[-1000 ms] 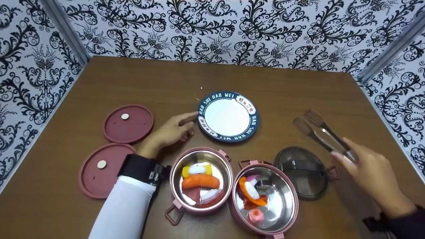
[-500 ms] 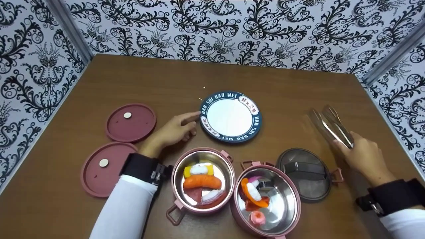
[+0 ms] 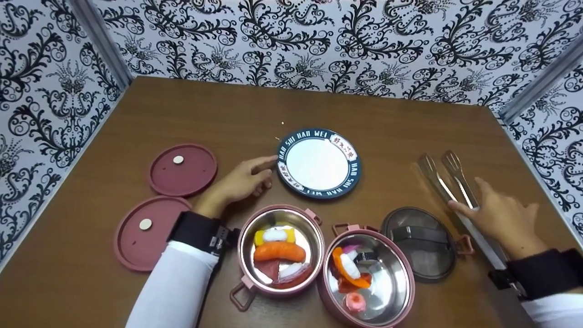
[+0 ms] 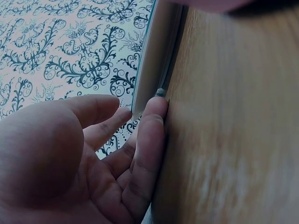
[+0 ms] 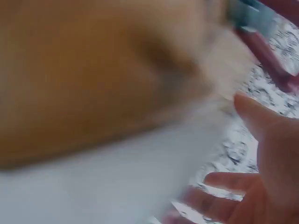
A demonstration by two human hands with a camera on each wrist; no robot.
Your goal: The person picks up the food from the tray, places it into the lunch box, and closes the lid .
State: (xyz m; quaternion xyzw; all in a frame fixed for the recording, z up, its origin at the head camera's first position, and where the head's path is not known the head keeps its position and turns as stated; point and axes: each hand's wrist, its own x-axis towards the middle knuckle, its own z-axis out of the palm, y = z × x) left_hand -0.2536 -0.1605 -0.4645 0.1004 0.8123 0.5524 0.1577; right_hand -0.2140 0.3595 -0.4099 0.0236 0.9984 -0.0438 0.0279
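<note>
My left hand point(image 3: 241, 182) rests beside a round blue-rimmed white plate point(image 3: 318, 164), its index fingertip touching the left rim. In the left wrist view the thumb stays apart from the fingers point(image 4: 149, 149), which sit by the plate's edge. Metal tongs point(image 3: 476, 232) lie spread on the table at the right. Over them is my right hand point(image 3: 508, 218), its fingers spread and holding nothing; the thumb tip overlaps the tongs, though contact cannot be told. The right wrist view is blurred but shows those fingers point(image 5: 210, 205) loose.
Two pink-rimmed steel pots point(image 3: 317, 234) point(image 3: 387, 289) at the front hold several toy food pieces. A dark translucent lid point(image 3: 423, 259) lies against the right pot. Two round dark-pink lids point(image 3: 193, 175) point(image 3: 155, 248) lie at the left. Patterned panels point(image 3: 296, 45) stand around the table point(image 3: 205, 107).
My right hand has let go of the tongs, which it moved right and laid on the table. Its fingers have spread. The left hand keeps its place at the plate.
</note>
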